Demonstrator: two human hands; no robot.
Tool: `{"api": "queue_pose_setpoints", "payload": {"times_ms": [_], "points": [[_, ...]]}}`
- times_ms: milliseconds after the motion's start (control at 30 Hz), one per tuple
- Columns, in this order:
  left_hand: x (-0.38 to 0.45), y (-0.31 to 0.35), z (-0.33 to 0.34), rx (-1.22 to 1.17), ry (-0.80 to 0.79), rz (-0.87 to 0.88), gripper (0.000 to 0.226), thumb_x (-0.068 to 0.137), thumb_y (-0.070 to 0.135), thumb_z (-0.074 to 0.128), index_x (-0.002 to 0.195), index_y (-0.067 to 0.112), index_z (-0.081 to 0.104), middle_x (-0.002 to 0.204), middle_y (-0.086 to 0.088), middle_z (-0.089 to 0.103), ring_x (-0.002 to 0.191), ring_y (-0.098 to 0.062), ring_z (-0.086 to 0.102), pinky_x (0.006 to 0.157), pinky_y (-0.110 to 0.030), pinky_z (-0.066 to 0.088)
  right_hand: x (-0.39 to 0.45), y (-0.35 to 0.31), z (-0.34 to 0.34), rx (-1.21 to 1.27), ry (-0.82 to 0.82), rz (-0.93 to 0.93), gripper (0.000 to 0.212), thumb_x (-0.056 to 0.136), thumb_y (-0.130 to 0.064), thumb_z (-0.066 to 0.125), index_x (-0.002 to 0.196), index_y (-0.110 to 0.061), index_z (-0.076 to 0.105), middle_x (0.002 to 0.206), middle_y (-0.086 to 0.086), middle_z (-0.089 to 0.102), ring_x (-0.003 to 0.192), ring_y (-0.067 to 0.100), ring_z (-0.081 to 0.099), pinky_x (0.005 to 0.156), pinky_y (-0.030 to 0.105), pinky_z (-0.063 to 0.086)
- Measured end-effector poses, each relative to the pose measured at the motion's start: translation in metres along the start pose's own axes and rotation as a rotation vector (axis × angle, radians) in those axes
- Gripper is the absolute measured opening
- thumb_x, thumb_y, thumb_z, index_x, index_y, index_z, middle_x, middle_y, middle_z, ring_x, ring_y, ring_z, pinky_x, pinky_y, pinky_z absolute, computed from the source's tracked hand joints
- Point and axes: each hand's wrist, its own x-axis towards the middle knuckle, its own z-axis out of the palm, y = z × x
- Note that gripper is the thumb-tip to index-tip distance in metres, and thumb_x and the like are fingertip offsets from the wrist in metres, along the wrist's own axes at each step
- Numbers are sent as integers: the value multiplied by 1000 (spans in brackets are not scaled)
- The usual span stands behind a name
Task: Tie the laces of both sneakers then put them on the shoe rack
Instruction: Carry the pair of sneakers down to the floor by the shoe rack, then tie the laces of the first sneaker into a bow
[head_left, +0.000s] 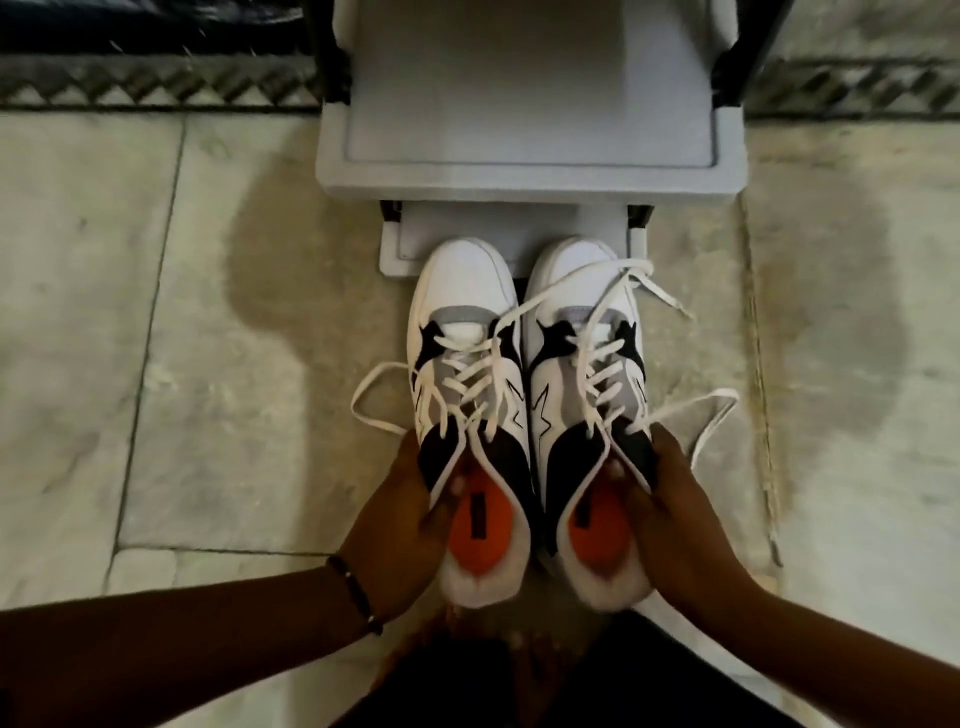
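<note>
Two white, grey and black sneakers are held side by side, toes pointing away, over a pale stone-tiled floor (156, 312). The left sneaker (465, 374) is grasped at its collar by the left hand (400, 525), fingers hooked inside over the orange insole. The right sneaker (584, 364) is grasped likewise by the right hand (670, 514). Laces (613, 291) are seen untied, loose ends trailing across both uppers and off to either side. The toes are positioned at the front lip of the lower shelf of a grey shoe rack (524, 171); contact cannot be told. A darker damp-looking patch (291, 249) is noted on the floor around the rack. A patterned dark border strip (130, 85) runs along the far edge
</note>
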Motion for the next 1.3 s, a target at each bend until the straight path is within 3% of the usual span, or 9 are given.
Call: {"api": "queue_pose_setpoints", "payload": {"times_ms": [67, 300, 467, 600, 833, 967, 1100, 1167, 1300], "points": [[-1, 2, 0, 24, -8, -3, 50, 81, 33, 41, 124, 51, 22, 115, 31, 46, 102, 22, 47, 83, 1, 37, -2, -3, 0, 22, 5, -35, 23, 90, -33, 48, 105, -48, 40, 109, -19, 56, 98, -4, 54, 77, 11, 41], [1, 11, -28, 123, -174, 44, 48, 79, 39, 49, 123, 44, 31, 128, 14, 49, 116, 0, 48, 96, -11, 38, 0, -8, -1, -118, -17, -132, 37, 90, -35, 49, 124, -20, 44, 117, 0, 55, 106, 17, 53, 85, 30, 39], [-7, 26, -38, 168, -230, 10, 45, 83, 23, 60, 124, 22, 43, 130, -1, 54, 115, -10, 51, 94, -19, 42, -2, -16, -8, -180, -110, -21, 36, 86, -37, 53, 116, -17, 51, 111, 1, 64, 98, 18, 62, 84, 37, 51], [-21, 29, -29, 270, -94, -23, 80, 60, 34, 58, 134, 13, 34, 128, -13, 56, 113, -27, 55, 97, -42, 47, -8, -14, -7, -202, -100, 33, 40, 76, -22, 50, 115, -14, 50, 102, 7, 66, 89, 22, 64, 79, 42, 55], [-30, 21, -18, 350, -53, -56, 63, 77, 12, 53, 135, 10, 31, 130, -18, 52, 113, -31, 53, 94, -40, 46, -35, -11, -6, -203, -86, 71, 42, 79, -6, 51, 120, -12, 44, 105, 12, 61, 90, 24, 60, 76, 39, 53], [-48, 18, -13, 373, -69, -38, 62, 76, 13, 53, 134, 11, 32, 126, -18, 54, 108, -31, 55, 90, -40, 48, -50, -6, -4, -246, -86, 83, 41, 81, -7, 51, 122, -11, 43, 102, 9, 59, 85, 20, 58, 61, 29, 49], [-60, 18, -15, 443, -89, -16, 68, 80, 14, 53, 140, 16, 23, 130, -17, 51, 108, -30, 55, 84, -35, 47, -63, -5, -3, -262, -117, 116, 44, 79, -9, 55, 121, -11, 45, 107, 11, 61, 93, 24, 60, 82, 42, 54], [-65, 20, -16, 498, -101, -13, 65, 84, 15, 54, 141, 17, 21, 131, -17, 50, 111, -31, 54, 87, -34, 46, -65, -12, -4, -232, -113, 127, 44, 79, -8, 58, 121, -7, 45, 109, 11, 60, 93, 23, 58, 83, 41, 53], [-61, 26, -23, 449, 92, -9, 44, 86, 26, 57, 123, 7, 44, 123, -15, 58, 110, -30, 56, 79, -24, 39, -53, -46, -12, -289, 220, -137, 53, 77, -15, 67, 125, -8, 44, 124, 17, 52, 111, 31, 48, 95, 41, 40]]}}
